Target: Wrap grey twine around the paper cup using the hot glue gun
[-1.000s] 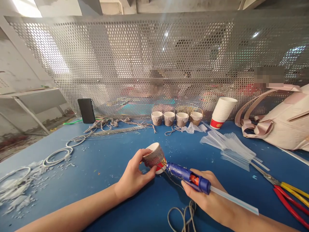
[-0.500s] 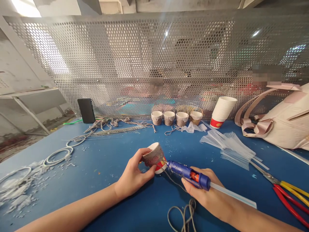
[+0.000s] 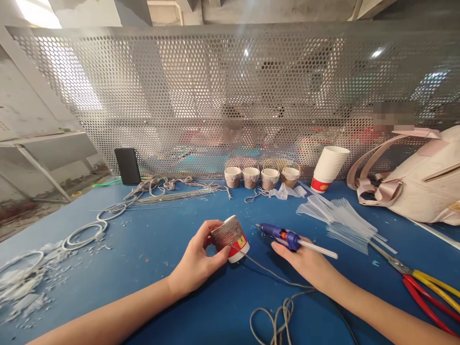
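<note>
My left hand [image 3: 197, 258] grips a paper cup [image 3: 230, 238] lying on its side, its upper part wound with grey cord and its base red and white. A cord [image 3: 273, 275] runs from the cup across the blue table [image 3: 151, 249] to loops near the front edge. My right hand [image 3: 305, 261] holds a blue glue gun [image 3: 280, 235] with a clear glue stick in its back, the nozzle pointing left and a short gap away from the cup.
Several cord-wrapped small cups [image 3: 260, 177] and a stack of paper cups [image 3: 328, 168] stand along the perforated metal screen [image 3: 230, 96]. Clear glue sticks [image 3: 341, 218], red-and-yellow pliers [image 3: 427, 287], a pink bag [image 3: 420, 182], a phone [image 3: 127, 166], wire rings [image 3: 84, 233] and scraps lie around.
My right hand has drawn the glue gun away from the cup, farther back and to the right. My left hand has turned the cup slightly, still holding it.
</note>
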Available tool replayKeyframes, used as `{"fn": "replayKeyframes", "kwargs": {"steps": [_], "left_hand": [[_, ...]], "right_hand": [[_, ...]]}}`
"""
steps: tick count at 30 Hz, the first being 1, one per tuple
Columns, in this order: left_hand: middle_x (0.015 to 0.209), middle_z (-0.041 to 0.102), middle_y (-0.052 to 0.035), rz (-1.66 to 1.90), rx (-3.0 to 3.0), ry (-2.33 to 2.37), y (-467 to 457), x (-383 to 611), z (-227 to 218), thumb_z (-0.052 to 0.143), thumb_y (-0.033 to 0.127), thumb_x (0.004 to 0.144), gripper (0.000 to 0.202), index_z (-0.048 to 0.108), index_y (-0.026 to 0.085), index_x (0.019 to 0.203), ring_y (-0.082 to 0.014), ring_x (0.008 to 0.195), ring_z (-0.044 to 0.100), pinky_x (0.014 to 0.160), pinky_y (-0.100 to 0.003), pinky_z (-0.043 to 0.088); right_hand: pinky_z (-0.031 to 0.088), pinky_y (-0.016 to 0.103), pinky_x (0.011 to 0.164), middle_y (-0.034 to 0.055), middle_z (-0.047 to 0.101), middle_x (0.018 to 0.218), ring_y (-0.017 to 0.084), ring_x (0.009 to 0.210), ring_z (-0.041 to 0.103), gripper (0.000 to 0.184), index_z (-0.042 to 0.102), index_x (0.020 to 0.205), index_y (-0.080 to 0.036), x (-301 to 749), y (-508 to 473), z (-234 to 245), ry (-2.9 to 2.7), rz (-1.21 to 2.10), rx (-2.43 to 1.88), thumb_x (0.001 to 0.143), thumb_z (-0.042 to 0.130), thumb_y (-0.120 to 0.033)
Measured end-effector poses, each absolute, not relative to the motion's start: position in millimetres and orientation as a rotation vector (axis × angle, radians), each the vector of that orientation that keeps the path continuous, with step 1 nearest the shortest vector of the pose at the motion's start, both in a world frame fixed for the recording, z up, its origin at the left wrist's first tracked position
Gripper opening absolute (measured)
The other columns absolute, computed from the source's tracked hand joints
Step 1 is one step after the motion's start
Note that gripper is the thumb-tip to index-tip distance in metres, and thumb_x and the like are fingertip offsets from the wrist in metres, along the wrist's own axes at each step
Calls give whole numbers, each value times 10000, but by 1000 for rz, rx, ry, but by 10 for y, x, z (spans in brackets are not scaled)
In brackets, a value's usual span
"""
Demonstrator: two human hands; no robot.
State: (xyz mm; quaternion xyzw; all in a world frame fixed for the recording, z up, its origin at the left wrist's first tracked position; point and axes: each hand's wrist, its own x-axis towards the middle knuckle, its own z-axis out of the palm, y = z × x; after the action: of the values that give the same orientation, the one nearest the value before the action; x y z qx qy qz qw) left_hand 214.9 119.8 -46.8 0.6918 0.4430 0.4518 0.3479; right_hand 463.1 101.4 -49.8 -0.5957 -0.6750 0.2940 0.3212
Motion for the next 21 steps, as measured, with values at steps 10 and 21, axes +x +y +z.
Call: {"fn": "replayKeyframes", "kwargs": {"steps": [10,21], "left_hand": [[835,613,0,1096,1882,1185,1112,2148,-459,603,242,761,297,498,207,1037,-153,732,592,700,-294,524],[840,641,-17,1204,2371,1073,867,2262,-346,600,163,731,306,490,228,1009,-166,709,603,659,-294,518]], "right_hand": [[494,340,635,41,642,801,233,724,621,315,574,811,-219,4874,927,-478,-1915,447,-1777,752,568,-528],[512,347,879,79,628,1094,226,1017,613,285,535,1086,-240,4654,247,-254,-1850,664,-1537,826,543,-356]]}}
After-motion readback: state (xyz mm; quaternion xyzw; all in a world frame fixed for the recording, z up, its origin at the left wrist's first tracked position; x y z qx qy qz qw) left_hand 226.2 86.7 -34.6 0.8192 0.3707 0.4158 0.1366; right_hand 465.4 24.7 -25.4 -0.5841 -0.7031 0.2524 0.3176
